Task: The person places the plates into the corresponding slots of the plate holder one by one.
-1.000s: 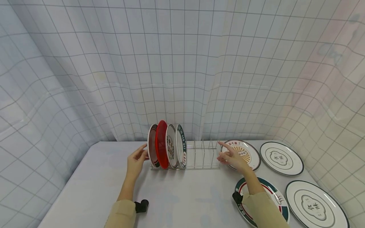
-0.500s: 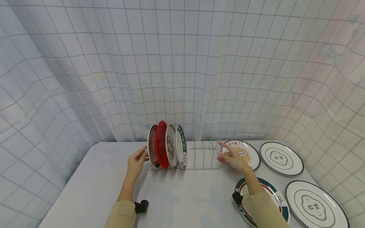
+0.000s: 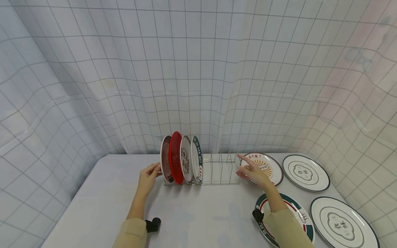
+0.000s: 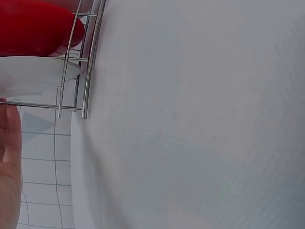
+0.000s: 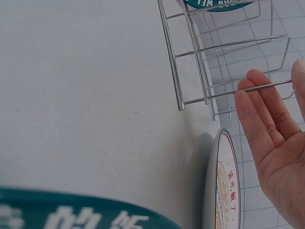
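Observation:
A metal wire plate rack stands toward the back of the table. Upright in its left part are a brown-faced plate, a red plate, a white patterned plate and a green-rimmed plate. My left hand reaches to the rack's left end, fingertips at the end wire beside the brown-faced plate; some fingers are hidden. Straight fingers of my right hand touch the right end wire, index finger extended toward the back. The rack's right slots hold no plate.
On the right lie a sunburst plate, partly under my right hand, and a green-and-red rimmed plate under the forearm. Two white plates with dark rims, one far and one near, lie farther right. Grid-patterned curtain encloses the table.
Almost nothing moves. My left fingers draw slightly closer together at the rack's left end; the right hand, the rack and the plates keep their places.

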`<move>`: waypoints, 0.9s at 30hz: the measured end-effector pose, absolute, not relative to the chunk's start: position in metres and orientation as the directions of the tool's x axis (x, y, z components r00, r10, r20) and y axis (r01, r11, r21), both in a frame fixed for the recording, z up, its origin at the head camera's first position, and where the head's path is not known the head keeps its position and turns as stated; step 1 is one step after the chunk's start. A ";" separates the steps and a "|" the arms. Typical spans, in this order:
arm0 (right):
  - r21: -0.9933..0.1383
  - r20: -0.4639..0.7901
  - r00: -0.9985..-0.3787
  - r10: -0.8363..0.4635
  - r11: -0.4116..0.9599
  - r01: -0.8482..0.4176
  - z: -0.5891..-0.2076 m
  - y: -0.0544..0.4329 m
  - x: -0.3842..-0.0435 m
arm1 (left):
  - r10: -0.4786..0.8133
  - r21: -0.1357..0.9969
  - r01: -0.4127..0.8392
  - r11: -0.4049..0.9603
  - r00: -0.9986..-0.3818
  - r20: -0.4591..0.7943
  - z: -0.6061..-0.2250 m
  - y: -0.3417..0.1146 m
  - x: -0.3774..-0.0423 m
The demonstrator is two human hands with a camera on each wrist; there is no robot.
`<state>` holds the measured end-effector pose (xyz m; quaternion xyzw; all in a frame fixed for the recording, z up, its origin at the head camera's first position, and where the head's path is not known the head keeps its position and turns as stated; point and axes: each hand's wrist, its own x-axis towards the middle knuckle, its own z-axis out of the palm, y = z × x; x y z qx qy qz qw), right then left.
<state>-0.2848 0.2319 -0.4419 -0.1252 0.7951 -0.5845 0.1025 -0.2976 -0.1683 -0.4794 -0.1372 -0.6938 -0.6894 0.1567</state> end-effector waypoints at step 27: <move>-0.949 0.017 -0.954 -0.299 0.295 -0.109 -0.467 0.239 -0.299 | -0.071 0.924 0.371 0.090 -0.923 0.378 -0.499 -0.168 -0.307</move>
